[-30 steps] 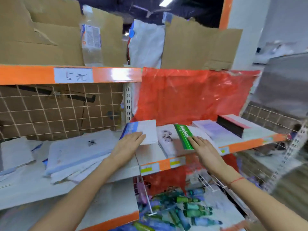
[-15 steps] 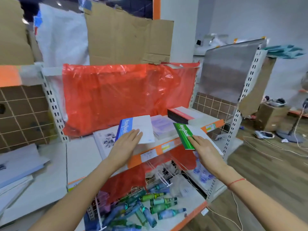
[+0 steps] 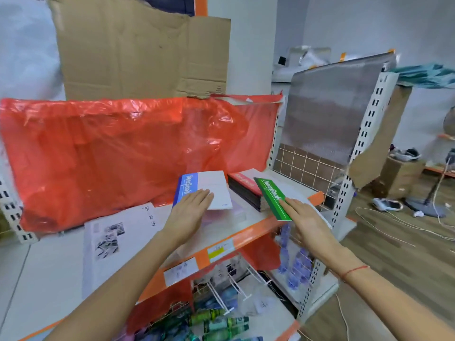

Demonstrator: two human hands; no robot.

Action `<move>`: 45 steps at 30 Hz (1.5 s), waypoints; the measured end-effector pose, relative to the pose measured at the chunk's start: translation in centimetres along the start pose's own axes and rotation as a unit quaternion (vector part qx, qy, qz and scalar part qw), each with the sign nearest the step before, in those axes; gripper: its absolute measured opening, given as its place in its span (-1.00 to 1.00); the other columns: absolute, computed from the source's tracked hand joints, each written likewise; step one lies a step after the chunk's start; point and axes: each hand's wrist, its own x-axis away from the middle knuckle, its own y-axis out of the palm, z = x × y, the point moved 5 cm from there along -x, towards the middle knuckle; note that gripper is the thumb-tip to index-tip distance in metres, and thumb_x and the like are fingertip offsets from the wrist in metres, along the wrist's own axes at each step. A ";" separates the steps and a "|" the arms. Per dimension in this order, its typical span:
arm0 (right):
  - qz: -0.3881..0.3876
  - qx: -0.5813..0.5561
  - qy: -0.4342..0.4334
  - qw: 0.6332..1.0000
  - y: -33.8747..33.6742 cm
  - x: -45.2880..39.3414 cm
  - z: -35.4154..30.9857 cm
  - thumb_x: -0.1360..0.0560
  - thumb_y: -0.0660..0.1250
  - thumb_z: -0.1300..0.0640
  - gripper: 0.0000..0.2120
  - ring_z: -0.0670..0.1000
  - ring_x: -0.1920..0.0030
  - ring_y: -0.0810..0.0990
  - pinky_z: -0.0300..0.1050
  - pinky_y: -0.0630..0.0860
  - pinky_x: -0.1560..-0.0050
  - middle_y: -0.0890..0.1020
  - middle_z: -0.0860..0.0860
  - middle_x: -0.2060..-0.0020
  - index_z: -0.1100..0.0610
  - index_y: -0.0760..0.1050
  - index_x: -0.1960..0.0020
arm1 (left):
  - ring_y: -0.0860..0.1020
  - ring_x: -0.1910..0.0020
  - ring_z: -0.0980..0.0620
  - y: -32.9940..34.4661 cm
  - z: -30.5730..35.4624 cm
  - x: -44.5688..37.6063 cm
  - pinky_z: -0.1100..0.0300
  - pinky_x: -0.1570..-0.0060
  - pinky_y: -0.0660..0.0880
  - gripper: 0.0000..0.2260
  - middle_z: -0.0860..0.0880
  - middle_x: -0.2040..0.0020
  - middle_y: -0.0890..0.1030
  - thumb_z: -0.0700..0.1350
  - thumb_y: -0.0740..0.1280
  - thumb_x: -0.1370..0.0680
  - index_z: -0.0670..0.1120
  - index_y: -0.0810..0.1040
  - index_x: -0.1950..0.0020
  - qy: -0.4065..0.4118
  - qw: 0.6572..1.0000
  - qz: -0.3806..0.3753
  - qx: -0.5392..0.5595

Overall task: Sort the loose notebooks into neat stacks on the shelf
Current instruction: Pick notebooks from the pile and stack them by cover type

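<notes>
My left hand (image 3: pixel 189 210) holds a white notebook with a blue spine (image 3: pixel 214 190) lifted above the shelf (image 3: pixel 221 243), fingers flat on its cover. My right hand (image 3: pixel 305 217) holds a notebook with a green spine (image 3: pixel 270 195) the same way, just right of a neat stack of red-spined notebooks (image 3: pixel 242 187) at the shelf's right end. A pale pink notebook (image 3: pixel 232 214) lies under the blue one. White illustrated booklets (image 3: pixel 115 238) lie flat further left. Both thumbs are hidden under the covers.
A red plastic sheet (image 3: pixel 110 156) hangs behind the shelf, with cardboard (image 3: pixel 138 50) above it. A white slotted upright (image 3: pixel 344 193) ends the shelf on the right. Bottles (image 3: pixel 216 321) lie on the lower shelf. Cables (image 3: pixel 394 225) trail over the wooden floor.
My view has swung to the right. Both hands have carried their notebooks rightward along the shelf, the green one now beside the red-spined stack.
</notes>
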 end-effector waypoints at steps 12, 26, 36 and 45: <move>-0.004 -0.038 -0.034 0.999 4.9 -5.5 6.4 0.05 0.31 0.65 -0.03 0.25 -0.17 0.55 0.27 0.50 -0.14 0.55 0.24 -0.19 0.24 0.38 -0.35 | 0.62 -0.02 -0.24 4.6 0.1 -3.3 -0.11 0.05 0.56 -0.56 -0.26 -0.11 0.61 -0.39 0.15 -0.35 -0.23 0.42 -0.22 -0.050 0.999 0.013 0.003; -0.075 -0.136 -0.201 0.967 14.0 -13.4 11.0 -0.04 0.31 0.63 -0.18 0.23 -0.08 0.60 0.15 0.57 -0.05 0.58 0.25 -0.12 0.28 0.45 -0.29 | 0.60 -0.09 -0.24 6.9 3.3 -5.6 -0.11 -0.02 0.55 -0.26 -0.25 -0.17 0.58 -0.55 0.41 -0.14 -0.20 0.37 -0.28 -0.208 0.976 -0.026 -0.061; -0.334 -0.245 -0.191 0.890 17.5 -12.2 12.8 -0.55 0.18 -0.21 -0.36 -0.03 -0.52 -0.03 0.11 -0.18 -0.49 0.09 0.01 -0.52 -0.01 0.08 -0.53 | 0.60 -0.09 -0.23 7.0 6.1 -5.8 -0.09 -0.01 0.55 -0.50 -0.24 -0.15 0.59 -0.33 0.03 -0.35 -0.27 0.54 -0.21 -0.289 0.947 -0.048 -0.134; -0.317 -0.285 -0.193 0.884 18.0 -12.7 12.7 -0.55 0.16 -0.20 -0.39 -0.06 -0.52 -0.03 0.09 -0.22 -0.48 0.10 -0.01 -0.52 -0.02 0.11 -0.52 | 0.61 -0.07 -0.23 6.6 6.9 -6.3 -0.10 0.05 0.57 -0.53 -0.24 -0.15 0.60 -0.30 0.02 -0.40 -0.27 0.54 -0.21 -0.296 0.942 -0.058 -0.150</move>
